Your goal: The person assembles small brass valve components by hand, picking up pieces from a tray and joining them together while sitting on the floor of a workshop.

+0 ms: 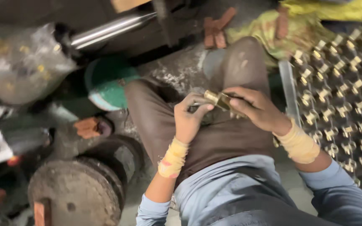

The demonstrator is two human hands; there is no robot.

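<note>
Hands (227,111) pinch what looks like a brass fitting (217,99) between them.

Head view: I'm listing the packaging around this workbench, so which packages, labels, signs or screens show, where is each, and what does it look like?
Clear plastic bag: upper left, crumpled and bulging, small gold-coloured pieces showing through.
Tray of brass fittings: right edge, rows of small gold-coloured parts on a dark base.
No labels, signs or screens can be made out.
Both hands hold a brass part over the lap.
</note>
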